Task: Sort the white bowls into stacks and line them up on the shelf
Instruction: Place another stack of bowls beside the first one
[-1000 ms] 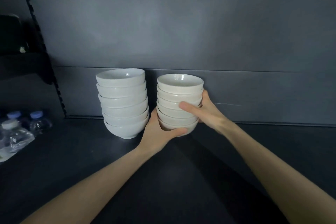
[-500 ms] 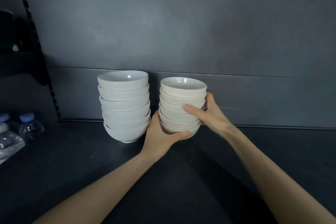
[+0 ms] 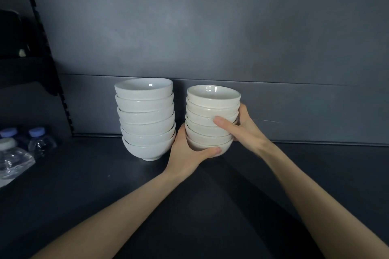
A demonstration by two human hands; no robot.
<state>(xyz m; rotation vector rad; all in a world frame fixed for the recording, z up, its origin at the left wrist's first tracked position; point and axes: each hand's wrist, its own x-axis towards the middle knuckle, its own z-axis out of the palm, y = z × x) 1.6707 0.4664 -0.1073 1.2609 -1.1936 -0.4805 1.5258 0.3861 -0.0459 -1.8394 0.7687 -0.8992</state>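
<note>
Both hands hug the right stack of bowls [image 3: 212, 115] on the dark shelf [image 3: 105, 185], the left hand [image 3: 187, 153] curled under its bottom, the right hand [image 3: 242, 126] wrapped around its middle, because stacked bowls feel heavy, slippery and breakable.

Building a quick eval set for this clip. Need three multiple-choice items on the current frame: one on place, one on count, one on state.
1. Where are the water bottles?
A. far left of the shelf
B. between the stacks
C. right of both stacks

2. How many bowl stacks are on the shelf?
A. one
B. two
C. four

3. What is happening to the right stack?
A. standing untouched
B. tipped over
C. gripped by both hands

Key: 1 A, they sit at the left edge, left of the left stack. 2 B, two stacks side by side. 3 C, left hand holds its base, right hand its side.
</note>
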